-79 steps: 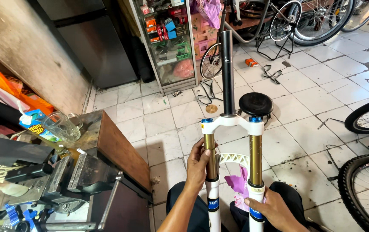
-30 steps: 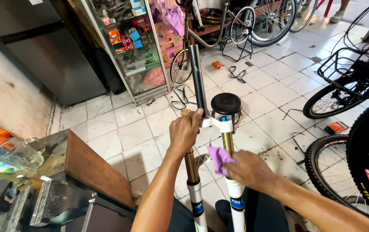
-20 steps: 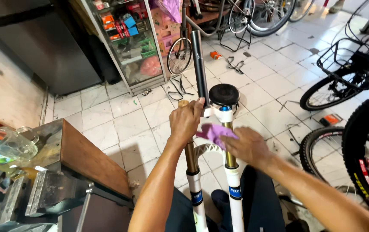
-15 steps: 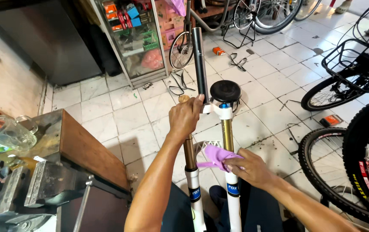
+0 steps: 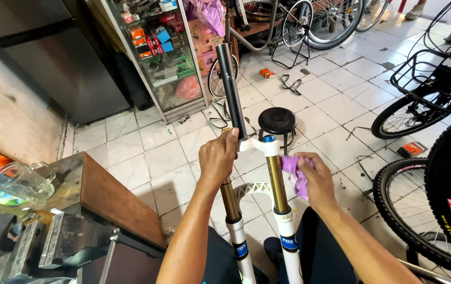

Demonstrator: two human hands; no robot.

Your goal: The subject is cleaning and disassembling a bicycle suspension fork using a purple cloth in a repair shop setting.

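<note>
Since half a second earlier, the purple rag (image 5: 295, 171) had been carried up the gold stanchion (image 5: 277, 181) by the right hand (image 5: 315, 181), which was clenched on it. The left hand (image 5: 217, 158) was wrapped around the top of the one suspension fork (image 5: 246, 231), beside the black steerer tube (image 5: 229, 87). One black stool (image 5: 277, 121) was seen beyond the hands, on a white tiled floor (image 5: 336, 105), and three bicycle wheels (image 5: 425, 210) stood to the right.

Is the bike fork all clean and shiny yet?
The gold tubes of the suspension fork already look shiny. The right hand is pressing a purple rag on the right tube while the left hand grips the crown. The white lower legs aren't being wiped yet.
</note>
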